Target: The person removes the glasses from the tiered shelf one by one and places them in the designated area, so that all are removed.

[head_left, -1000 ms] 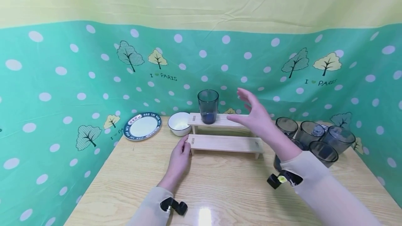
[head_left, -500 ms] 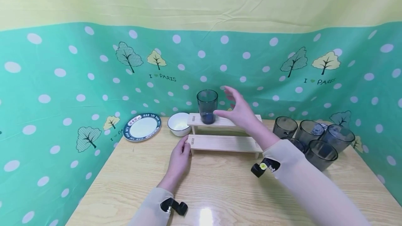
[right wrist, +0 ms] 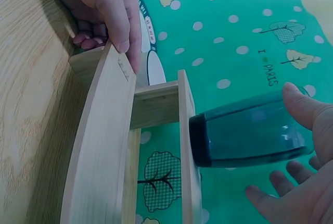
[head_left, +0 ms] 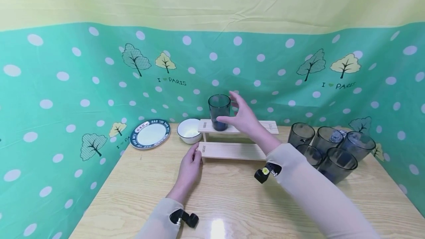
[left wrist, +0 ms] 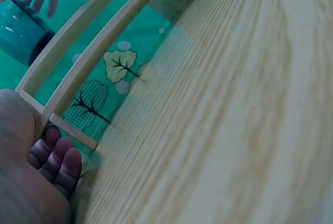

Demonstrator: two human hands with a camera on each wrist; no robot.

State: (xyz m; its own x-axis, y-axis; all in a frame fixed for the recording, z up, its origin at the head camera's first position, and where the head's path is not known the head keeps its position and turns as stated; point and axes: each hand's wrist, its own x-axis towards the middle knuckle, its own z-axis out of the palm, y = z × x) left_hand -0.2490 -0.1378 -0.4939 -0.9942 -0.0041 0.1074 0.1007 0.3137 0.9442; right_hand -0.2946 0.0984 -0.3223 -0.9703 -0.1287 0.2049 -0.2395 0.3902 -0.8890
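Observation:
A two-tier wooden rack [head_left: 235,151] stands on the table, and one dark tinted glass [head_left: 216,107] is upright on the left part of its upper tier. My left hand [head_left: 190,163] grips the left end of the lower tier; in the right wrist view its thumb lies on the board and fingers curl beneath. My right hand [head_left: 244,121] is at the glass's right side, thumb in front and fingers behind. In the right wrist view its thumb overlaps the glass [right wrist: 244,133] near the rim, while the other fingers are spread beside it.
Right of the rack stands a group of several similar dark glasses [head_left: 338,167]. A white bowl [head_left: 189,130] sits by the rack's left end, and farther left a blue-rimmed plate [head_left: 134,139] leans at the patterned cloth [head_left: 272,69]. The wooden table [head_left: 225,194] extends toward me.
My right hand has moved left along the upper tier, from its right part to the glass. The left hand keeps its grip on the rack, and the glass stands where it was.

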